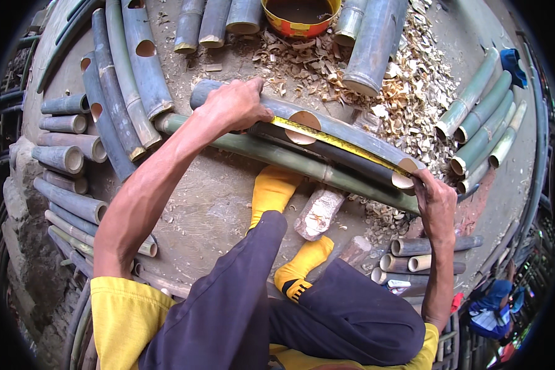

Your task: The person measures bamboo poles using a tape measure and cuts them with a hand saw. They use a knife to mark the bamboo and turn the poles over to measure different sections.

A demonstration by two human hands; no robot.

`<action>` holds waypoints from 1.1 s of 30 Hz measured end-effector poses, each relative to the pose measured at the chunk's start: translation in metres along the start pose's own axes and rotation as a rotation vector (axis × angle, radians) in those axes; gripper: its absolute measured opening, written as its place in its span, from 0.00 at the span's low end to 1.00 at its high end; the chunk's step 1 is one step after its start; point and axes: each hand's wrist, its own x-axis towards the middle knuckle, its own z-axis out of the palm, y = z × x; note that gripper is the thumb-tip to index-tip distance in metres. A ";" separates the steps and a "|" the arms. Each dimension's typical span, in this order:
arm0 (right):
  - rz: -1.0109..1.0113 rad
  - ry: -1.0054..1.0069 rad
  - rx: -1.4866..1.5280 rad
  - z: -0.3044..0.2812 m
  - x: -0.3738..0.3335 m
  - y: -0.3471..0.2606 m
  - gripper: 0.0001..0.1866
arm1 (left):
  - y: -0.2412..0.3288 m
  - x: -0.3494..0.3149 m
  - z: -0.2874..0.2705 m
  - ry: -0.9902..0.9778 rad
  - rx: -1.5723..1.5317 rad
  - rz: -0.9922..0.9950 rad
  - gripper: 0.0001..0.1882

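A grey-green bamboo pole (361,137) with round cut openings lies crosswise in front of me. Along it stretches the yellow blade of a tape measure (345,148), passing over the opening in the middle. My left hand (240,105) is closed on the tape near the pole's left part; its palm side is hidden. At the right end, beside another opening, the fingers of my right hand (436,192) pinch the tape's other end against the bamboo. A greener bamboo pole (302,166) lies alongside, on my side.
Wood shavings (422,92) cover the ground beyond the poles. A red and yellow bowl (301,28) of dark liquid stands at the far side. Bamboo lengths (114,86) lie left, and more bamboo pieces (481,117) right. A wood block (319,213) sits between my yellow-socked feet.
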 end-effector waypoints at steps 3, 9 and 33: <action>-0.003 0.010 0.017 0.001 -0.001 0.000 0.04 | -0.001 0.000 0.001 -0.007 -0.008 -0.008 0.21; 0.001 0.035 -0.016 0.003 -0.004 0.000 0.05 | -0.001 -0.001 0.003 0.001 0.022 -0.008 0.20; 0.003 0.030 0.027 -0.001 0.000 -0.001 0.03 | 0.004 0.000 -0.002 -0.062 0.003 -0.032 0.22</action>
